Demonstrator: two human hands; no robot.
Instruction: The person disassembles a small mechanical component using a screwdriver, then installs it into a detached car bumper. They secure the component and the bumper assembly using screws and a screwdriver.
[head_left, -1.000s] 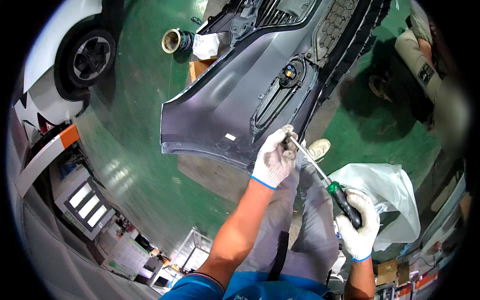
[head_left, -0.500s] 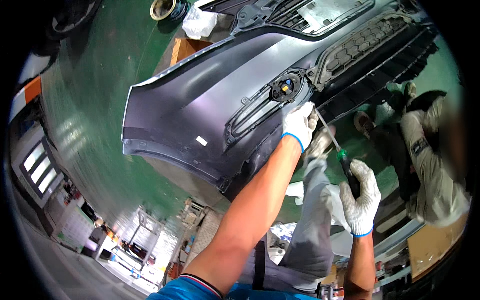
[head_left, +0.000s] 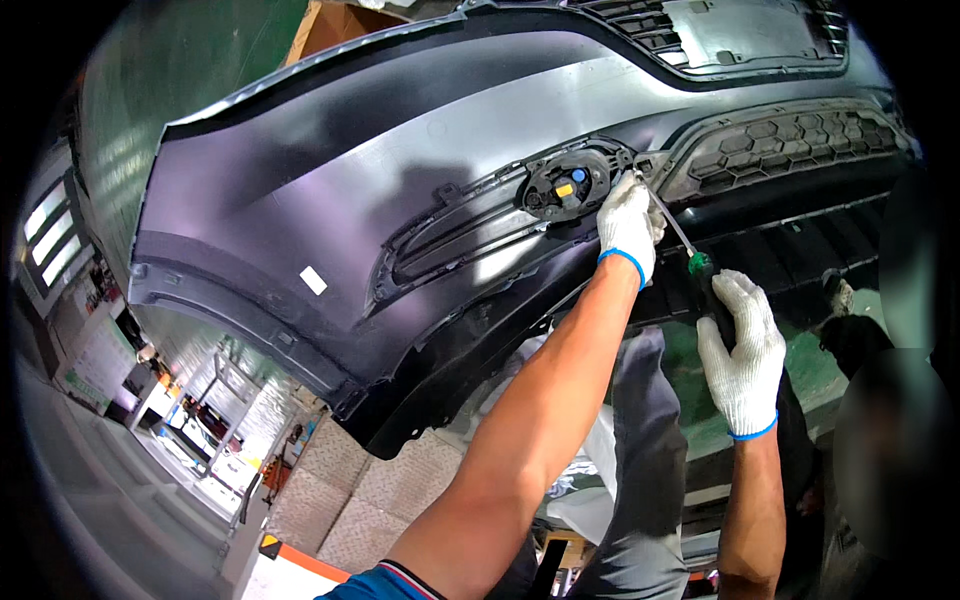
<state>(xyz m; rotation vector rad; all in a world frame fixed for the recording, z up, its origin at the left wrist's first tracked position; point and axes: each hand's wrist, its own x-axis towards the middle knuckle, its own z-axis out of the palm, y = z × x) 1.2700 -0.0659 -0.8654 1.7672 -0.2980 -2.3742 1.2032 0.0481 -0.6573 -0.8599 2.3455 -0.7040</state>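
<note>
At the right of the frame, the right hand (head_left: 742,355), in a white knit glove, had its grip wrapped around the black handle of a green-collared screwdriver (head_left: 699,264), whose shaft slanted up and left. Right of centre, the gloved left hand (head_left: 629,225) was at the tip end; whether its grip pinched anything, I could not tell. Beyond, a grey bumper (head_left: 330,190) filled the upper middle, its round black fitting (head_left: 566,190) just beside the left fingers and a honeycomb panel (head_left: 790,150) at upper right. A cardboard box (head_left: 335,30) stood farther off, at the top edge left of centre.

Right hand (head_left: 742,355) hides screwdriver handle (head_left: 707,283) (partly); brown box (head_left: 335,32) cropped.
</note>
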